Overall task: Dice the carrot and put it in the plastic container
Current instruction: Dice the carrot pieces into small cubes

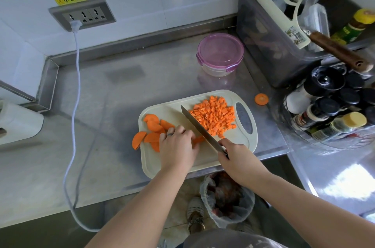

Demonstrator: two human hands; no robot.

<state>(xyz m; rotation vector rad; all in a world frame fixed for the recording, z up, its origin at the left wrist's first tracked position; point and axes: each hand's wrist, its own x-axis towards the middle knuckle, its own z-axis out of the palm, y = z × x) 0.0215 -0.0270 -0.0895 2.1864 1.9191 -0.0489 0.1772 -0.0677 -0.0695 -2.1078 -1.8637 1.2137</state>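
Carrot half-moon slices (154, 128) lie at the left of the cutting board (154, 164) as the left hand (176, 146), fingers curled under, pins a carrot piece (197, 139) against the knife (198, 126), its handle gripped in the right hand (235, 156). Finished dice (215, 115) sit heaped beyond the blade, clear of the cut. The plastic container (220, 54), lid on, stands apart on the worktop (121, 89).
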